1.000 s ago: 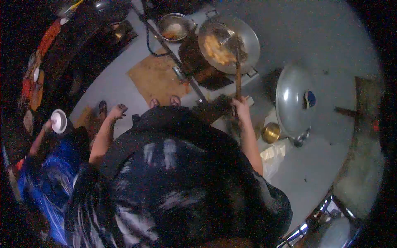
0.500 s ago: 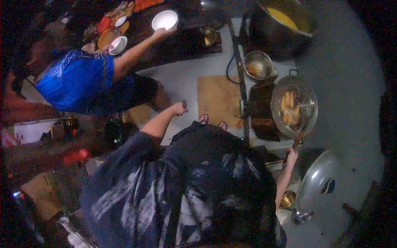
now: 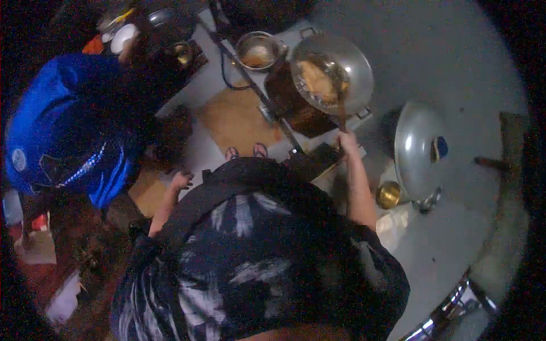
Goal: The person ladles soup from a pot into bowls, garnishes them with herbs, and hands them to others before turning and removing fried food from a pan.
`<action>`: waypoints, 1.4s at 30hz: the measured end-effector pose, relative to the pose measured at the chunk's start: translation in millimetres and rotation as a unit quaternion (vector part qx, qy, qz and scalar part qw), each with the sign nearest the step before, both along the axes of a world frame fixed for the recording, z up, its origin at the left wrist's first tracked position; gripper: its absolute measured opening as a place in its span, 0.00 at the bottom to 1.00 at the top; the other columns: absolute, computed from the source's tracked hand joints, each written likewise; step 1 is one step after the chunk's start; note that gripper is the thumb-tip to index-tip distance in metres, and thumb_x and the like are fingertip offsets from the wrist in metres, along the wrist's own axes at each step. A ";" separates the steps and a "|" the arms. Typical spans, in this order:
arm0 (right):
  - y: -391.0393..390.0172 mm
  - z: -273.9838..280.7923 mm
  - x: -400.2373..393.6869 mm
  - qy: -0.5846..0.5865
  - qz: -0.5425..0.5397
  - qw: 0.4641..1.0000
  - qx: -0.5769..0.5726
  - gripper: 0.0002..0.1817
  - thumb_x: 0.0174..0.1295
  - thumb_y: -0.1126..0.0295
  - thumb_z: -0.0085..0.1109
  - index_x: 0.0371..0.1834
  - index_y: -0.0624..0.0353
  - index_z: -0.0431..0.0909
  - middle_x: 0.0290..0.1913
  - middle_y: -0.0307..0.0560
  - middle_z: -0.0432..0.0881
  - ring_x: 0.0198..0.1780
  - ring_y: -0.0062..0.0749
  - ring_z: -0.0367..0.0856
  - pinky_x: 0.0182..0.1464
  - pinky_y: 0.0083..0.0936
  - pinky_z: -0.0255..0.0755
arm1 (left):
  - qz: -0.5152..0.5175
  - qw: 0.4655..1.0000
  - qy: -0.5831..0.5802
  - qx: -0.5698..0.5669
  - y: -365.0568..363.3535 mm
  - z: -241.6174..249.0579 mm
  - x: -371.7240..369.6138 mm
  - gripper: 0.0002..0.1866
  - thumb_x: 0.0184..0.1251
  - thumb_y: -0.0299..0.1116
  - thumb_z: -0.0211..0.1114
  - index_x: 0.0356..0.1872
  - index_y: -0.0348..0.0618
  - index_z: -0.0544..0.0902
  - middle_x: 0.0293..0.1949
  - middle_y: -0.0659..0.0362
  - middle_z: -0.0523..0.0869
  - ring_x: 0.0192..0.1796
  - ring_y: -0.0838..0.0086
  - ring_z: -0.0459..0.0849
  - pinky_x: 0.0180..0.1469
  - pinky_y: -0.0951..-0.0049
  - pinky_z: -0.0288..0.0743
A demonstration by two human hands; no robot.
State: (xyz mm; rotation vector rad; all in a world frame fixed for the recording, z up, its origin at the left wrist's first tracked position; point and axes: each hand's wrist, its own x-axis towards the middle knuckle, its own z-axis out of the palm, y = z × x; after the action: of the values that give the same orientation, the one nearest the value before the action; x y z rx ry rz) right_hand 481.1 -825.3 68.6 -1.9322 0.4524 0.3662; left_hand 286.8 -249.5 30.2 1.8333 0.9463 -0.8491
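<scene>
My right hand has its fingers clamped around the wooden handle of a cooking utensil, whose far end reaches among the golden food inside the wok; the long shaft presumably spares me heat. My left hand hangs apart, its fingers too blurred to tell.

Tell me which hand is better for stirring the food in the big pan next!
Right, I'd say. The right hand holds a long handle that reaches into the big pan, to the food. The left hand is low on the body's other side, well away, with no tool that I can see.
</scene>
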 end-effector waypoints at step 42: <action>326.7 -99.7 148.9 -0.141 -0.003 0.893 -0.428 0.28 0.48 0.64 0.57 0.49 0.69 0.63 0.47 0.58 0.69 0.48 0.49 0.68 0.47 0.36 0.62 | 0.265 0.934 -0.207 0.123 351.9 94.4 364.2 0.22 0.53 0.48 0.56 0.36 0.37 0.75 0.30 0.56 0.77 0.29 0.71 0.75 0.30 0.69 0.71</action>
State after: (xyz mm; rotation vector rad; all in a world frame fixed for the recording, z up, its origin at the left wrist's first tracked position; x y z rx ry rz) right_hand 630.0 -498.6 -31.0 -2.7850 0.4650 -0.1716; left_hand 651.0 102.3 124.6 1.7329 1.2204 -0.0070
